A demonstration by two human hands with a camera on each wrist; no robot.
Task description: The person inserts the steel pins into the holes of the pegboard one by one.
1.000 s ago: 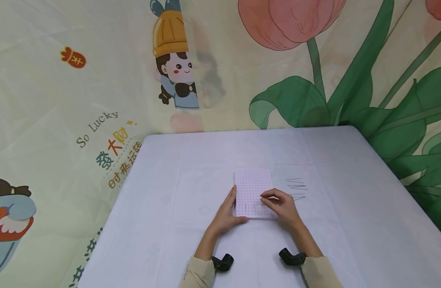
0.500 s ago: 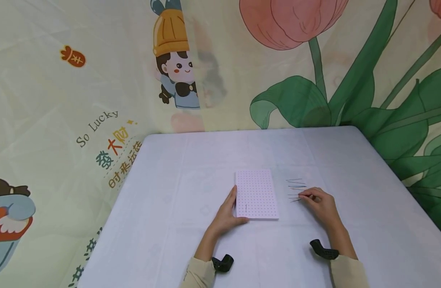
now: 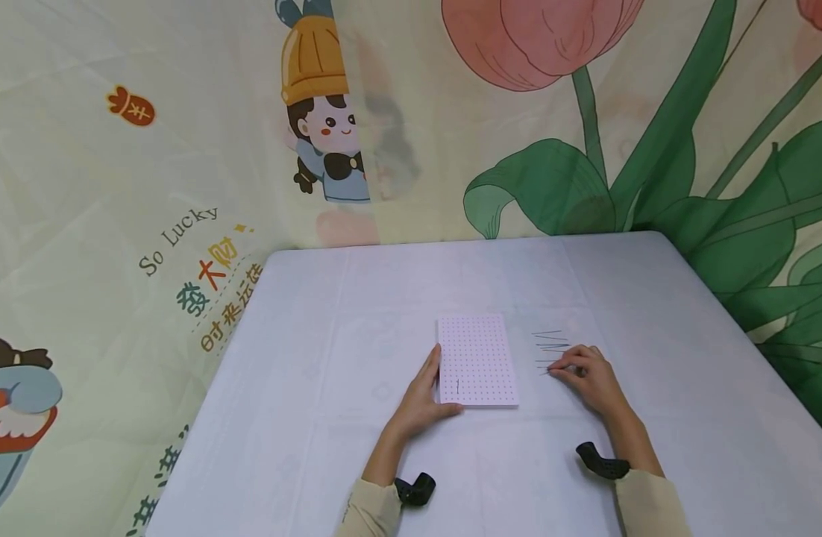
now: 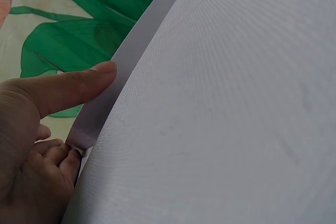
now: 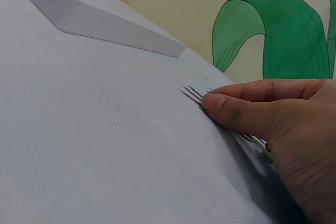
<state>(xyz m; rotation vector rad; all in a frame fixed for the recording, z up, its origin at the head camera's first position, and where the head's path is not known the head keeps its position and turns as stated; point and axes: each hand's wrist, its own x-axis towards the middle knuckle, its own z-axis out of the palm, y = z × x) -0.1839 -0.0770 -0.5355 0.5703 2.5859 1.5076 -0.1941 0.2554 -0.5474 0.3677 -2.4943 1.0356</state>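
Observation:
A pale pink pegboard with rows of small holes lies on the table. One thin needle stands upright near its lower left corner. My left hand grips that corner, thumb along the front edge and fingers against the left side. Right of the board, several thin dark needles lie in a loose row. My right hand is at the near end of this row, thumb and index finger pinching a needle. The pinched part is hidden by the fingertips in the right wrist view.
A white cloth covers the table. Behind it hangs a printed backdrop with large flowers and a cartoon figure. Black wrist-worn devices sit at both cuffs.
My right hand has moved right from over the pegboard to the needles, then shifted slightly left among them. The left hand keeps its place at the board's corner.

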